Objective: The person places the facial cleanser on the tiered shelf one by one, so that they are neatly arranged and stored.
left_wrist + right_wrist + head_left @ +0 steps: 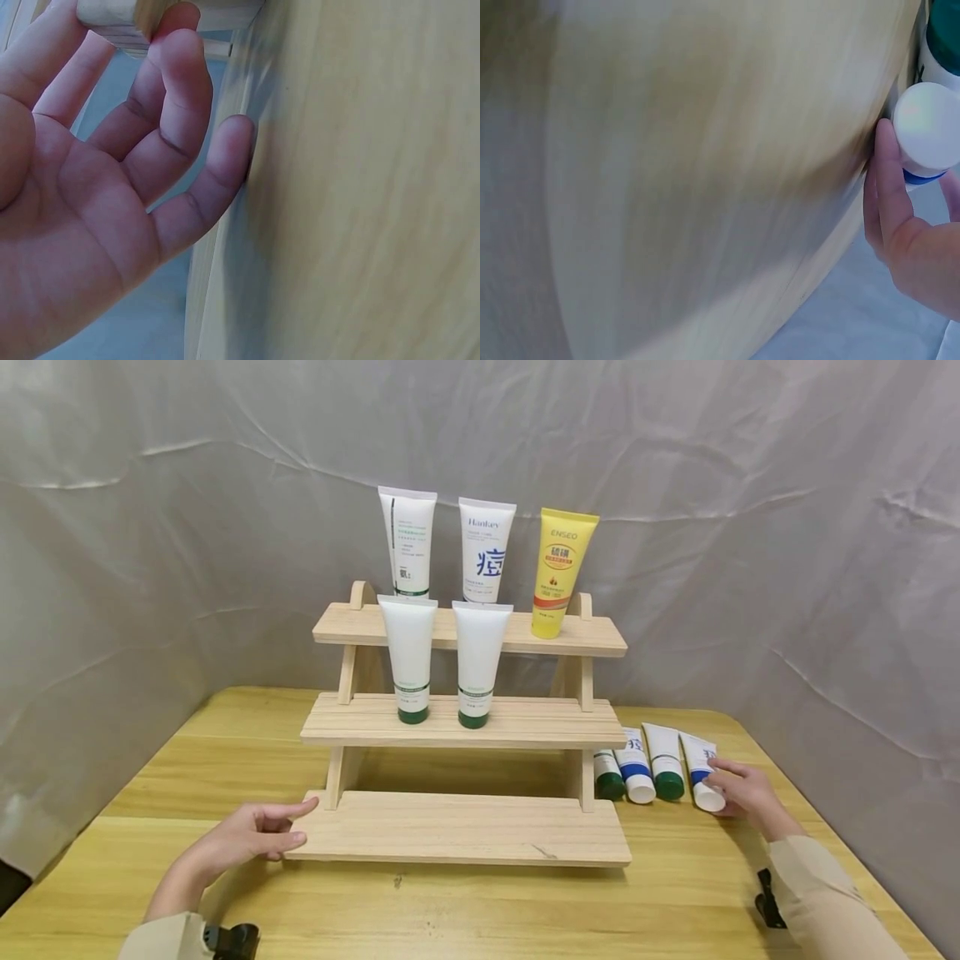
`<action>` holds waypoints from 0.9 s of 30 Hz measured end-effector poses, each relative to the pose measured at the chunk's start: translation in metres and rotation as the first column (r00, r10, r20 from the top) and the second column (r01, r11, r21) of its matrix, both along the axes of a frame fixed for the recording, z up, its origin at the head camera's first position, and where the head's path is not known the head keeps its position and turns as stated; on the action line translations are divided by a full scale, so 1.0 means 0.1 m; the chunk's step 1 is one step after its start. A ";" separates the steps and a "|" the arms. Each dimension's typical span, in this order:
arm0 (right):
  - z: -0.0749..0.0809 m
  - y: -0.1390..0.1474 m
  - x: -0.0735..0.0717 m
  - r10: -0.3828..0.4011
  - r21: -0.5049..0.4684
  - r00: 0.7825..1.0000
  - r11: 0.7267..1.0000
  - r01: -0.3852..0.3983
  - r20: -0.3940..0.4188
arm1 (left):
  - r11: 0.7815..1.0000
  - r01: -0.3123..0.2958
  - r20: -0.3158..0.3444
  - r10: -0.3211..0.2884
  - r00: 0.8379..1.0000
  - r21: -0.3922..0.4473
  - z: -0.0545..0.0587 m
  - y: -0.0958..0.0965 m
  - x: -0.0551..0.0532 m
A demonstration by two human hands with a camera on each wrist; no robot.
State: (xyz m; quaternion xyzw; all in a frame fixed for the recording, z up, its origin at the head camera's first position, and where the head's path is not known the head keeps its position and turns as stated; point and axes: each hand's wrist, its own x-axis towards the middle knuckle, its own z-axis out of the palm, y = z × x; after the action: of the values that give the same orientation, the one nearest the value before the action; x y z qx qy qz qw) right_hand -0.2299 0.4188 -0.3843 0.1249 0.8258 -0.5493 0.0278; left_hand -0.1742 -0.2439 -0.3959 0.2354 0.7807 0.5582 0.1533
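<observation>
My left hand [236,839] holds the left end of the bottom shelf of a three-tier wooden display stand [457,831]. In the left wrist view, its fingers [180,97] curl at the corner of the board. On the right, my right hand [750,793] grips a white squeeze tube with a blue band [699,760], the outermost in a row lying on the table. The right wrist view shows the tube's white cap [928,126] against the fingers. Beside it lie a green-capped tube [663,756], another blue-banded tube [636,768] and a second green-capped tube [609,781], partly hidden by the stand.
The top shelf bears a white tube [411,539], a white tube with blue lettering [486,547] and a yellow tube [562,568]. Two green-capped white tubes, one left [411,652] and one right [480,656], stand on the middle shelf. Grey cloth [712,568] encloses the wooden table [450,910].
</observation>
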 end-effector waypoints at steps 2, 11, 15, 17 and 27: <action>0.01 0.00 0.01 -0.001 -0.011 1.000 1.000 0.001 -0.001 | 1.000 0.000 0.003 0.000 1.000 0.003 0.00 0.00 0.00; 0.04 0.06 0.04 0.039 -0.202 0.999 0.979 -0.031 0.033 | 1.000 0.006 -0.003 -0.006 1.000 0.011 0.00 0.00 0.01; 0.06 0.11 0.05 0.107 -0.364 0.993 0.928 -0.080 0.053 | 1.000 0.005 0.002 -0.005 1.000 0.009 0.00 -0.01 0.01; 0.07 0.12 0.06 0.120 -0.423 0.992 0.902 -0.090 0.046 | 1.000 0.004 0.003 -0.004 1.000 0.007 0.00 -0.01 0.01; 0.11 0.09 0.14 0.055 -0.527 0.998 0.847 -0.066 -0.035 | 1.000 0.010 -0.003 -0.010 1.000 0.010 0.00 0.00 0.01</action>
State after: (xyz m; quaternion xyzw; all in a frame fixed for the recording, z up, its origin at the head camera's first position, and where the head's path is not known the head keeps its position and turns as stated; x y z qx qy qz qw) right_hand -0.2156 0.4275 -0.3730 0.0812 0.6469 -0.7549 0.0705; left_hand -0.1732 -0.2438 -0.3956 0.2409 0.7768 0.5612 0.1539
